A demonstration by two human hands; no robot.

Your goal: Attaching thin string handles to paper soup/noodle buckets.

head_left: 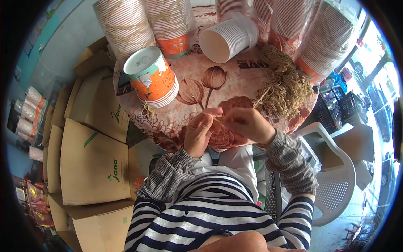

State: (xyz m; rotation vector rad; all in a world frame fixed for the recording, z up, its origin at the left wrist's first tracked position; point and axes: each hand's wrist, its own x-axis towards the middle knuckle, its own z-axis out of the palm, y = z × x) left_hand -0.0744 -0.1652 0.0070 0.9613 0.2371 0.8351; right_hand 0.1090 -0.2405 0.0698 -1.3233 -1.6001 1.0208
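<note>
My left hand and my right hand meet over the near edge of the round table, with thumbs and fingers pinched together. Anything between the fingertips is too thin to make out. To the left of them, an upside-down stack of orange paper cups stands on the tabletop, and a small bunch of tan string lies against its lower rim. Right of my hands sits a tangled heap of tan string.
Tall stacks of paper cups line the far side, several wrapped in plastic. One bagged white cup stack lies on its side. A patterned cloth covers the table. Cardboard boxes crowd the left; a white plastic chair stands right.
</note>
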